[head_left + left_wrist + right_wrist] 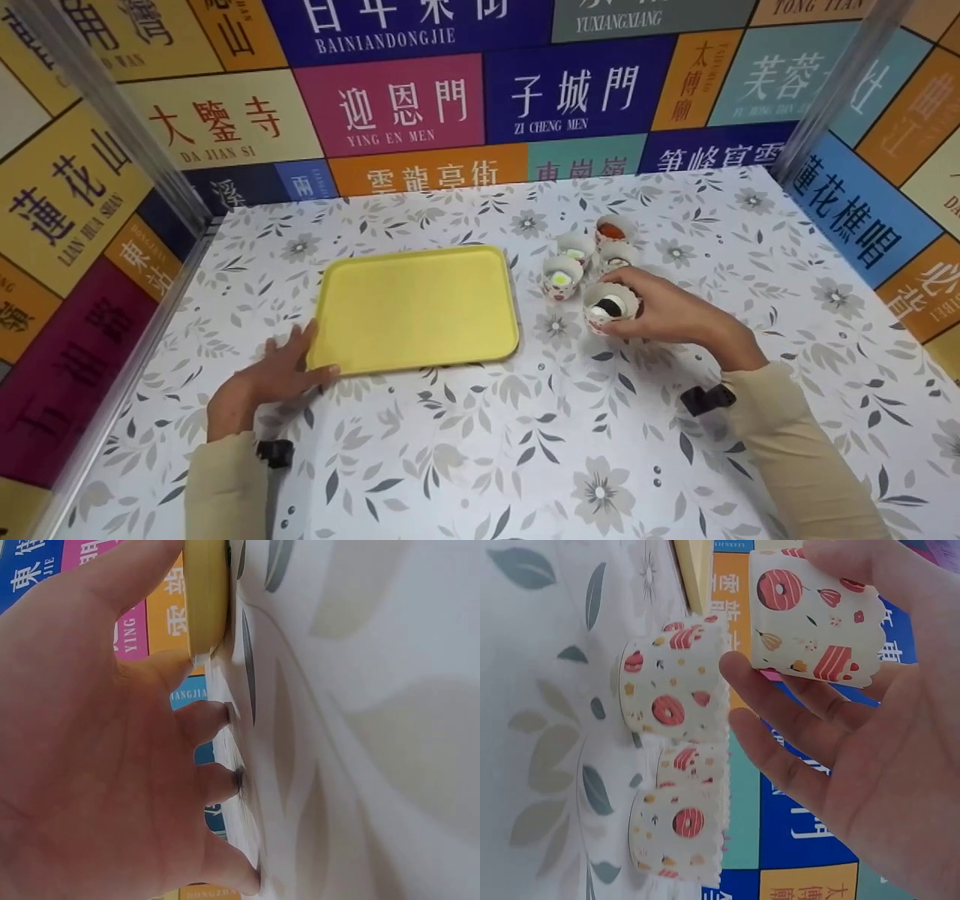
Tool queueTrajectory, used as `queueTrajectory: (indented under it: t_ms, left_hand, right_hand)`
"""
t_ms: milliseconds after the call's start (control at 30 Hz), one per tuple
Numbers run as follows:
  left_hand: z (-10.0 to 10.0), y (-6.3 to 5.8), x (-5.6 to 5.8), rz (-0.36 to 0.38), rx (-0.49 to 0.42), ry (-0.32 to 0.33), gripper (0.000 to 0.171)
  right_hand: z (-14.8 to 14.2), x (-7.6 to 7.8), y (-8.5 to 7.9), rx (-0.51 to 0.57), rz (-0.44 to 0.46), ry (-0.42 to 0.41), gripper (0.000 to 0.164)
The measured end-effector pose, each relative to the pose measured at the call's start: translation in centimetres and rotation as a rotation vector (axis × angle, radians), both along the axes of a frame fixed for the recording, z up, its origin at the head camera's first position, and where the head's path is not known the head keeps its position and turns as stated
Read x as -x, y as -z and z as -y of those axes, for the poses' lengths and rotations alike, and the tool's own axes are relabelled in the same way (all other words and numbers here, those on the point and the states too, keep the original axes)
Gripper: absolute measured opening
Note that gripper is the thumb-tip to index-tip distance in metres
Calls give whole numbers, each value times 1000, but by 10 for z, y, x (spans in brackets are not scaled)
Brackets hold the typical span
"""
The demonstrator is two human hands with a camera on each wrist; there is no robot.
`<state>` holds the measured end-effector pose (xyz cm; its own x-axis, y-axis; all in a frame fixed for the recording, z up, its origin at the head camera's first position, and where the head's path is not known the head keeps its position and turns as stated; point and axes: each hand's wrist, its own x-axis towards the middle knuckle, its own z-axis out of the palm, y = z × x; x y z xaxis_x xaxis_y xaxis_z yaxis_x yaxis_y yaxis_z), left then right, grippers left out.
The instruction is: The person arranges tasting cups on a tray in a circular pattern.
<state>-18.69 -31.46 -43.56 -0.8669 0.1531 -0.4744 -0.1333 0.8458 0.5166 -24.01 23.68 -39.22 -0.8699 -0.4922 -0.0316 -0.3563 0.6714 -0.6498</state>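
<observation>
My right hand [664, 307] holds a printed paper baking cup [596, 319] by its sides between thumb and fingers. A white piece with a black band [611, 306] lies inside it. In the right wrist view this held cup [814, 619] hangs off the table, above the other cups. My left hand [277, 367] is at the near left corner of a yellow tray [420, 311], thumb along the front edge and fingers by the left side. In the left wrist view, the other fingertips of the left hand [112, 742] rest on the tabletop beside the tray's rim [206, 600].
Several more paper cups stand grouped right of the tray: one with a white and yellow piece [559, 279], another behind it [576, 251], one with an orange-red filling [613, 231]. A floral cloth [465, 465] covers the table. Panels with lettering [405, 105] border it.
</observation>
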Motion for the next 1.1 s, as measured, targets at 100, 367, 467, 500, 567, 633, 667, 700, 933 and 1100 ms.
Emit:
queueTrajectory:
  t_ms: [100,367,467,500,567,633,667,700,933,1100]
  left_hand:
    - [0,0,0,-2,2,3,110]
    - [2,-1,-1,-7,5,9,109]
    - [2,-1,0,-14,18,18,109]
    - [1,-1,0,-12,25,15,109]
    - [1,-1,0,-11,32,13,110]
    - [0,-1,1,-11,31,11,110]
    - [-1,-1,1,-9,29,9,110]
    - [-1,-1,2,-9,26,9,110]
    - [-1,0,3,-26,4,20,110]
    - [1,0,3,-2,-20,-7,111]
  right_hand:
    - [10,3,0,3,-5,7,59]
    - [41,8,-1,36,-17,16,61]
    - [52,11,0,39,-10,26,63]
    - [56,11,0,28,-14,33,64]
    - [64,14,1,14,-20,40,66]
    - [71,16,2,0,-20,48,66]
    - [74,17,2,-7,-18,51,66]
    - [77,18,2,-10,-13,50,65]
    - [92,24,3,27,32,27,66]
    - [105,30,4,105,31,-7,62]
